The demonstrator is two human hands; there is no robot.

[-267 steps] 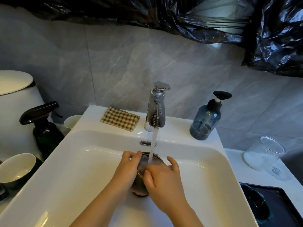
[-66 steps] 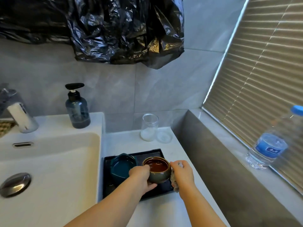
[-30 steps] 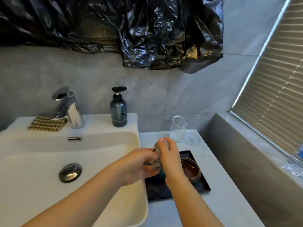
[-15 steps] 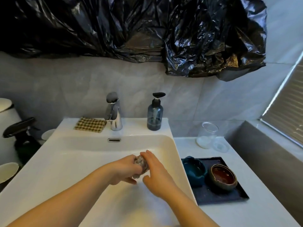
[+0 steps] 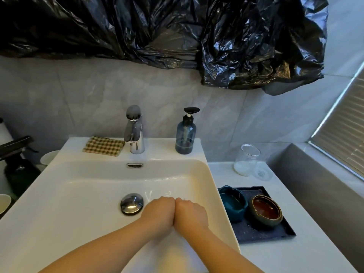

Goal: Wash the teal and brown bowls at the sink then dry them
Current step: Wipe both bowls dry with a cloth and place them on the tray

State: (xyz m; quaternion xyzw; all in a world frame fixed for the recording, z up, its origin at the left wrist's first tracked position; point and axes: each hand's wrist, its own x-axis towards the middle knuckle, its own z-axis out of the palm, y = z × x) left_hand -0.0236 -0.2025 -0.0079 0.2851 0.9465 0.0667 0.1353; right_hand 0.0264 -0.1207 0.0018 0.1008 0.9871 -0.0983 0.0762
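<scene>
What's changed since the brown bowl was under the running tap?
The tap is off now. The brown bowl was let go and stands on the tray beside the teal bowl. The left hand and right hand came back over the sink, pressed together; their cloth is now hidden. Soap bottle and checked pad stayed.

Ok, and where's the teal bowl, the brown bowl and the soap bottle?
teal bowl (image 5: pixel 233 202): head view, on its wet inside.
brown bowl (image 5: pixel 265 210): head view, on its reddish inside floor.
soap bottle (image 5: pixel 185 135): head view, on the middle of its blue body.
</scene>
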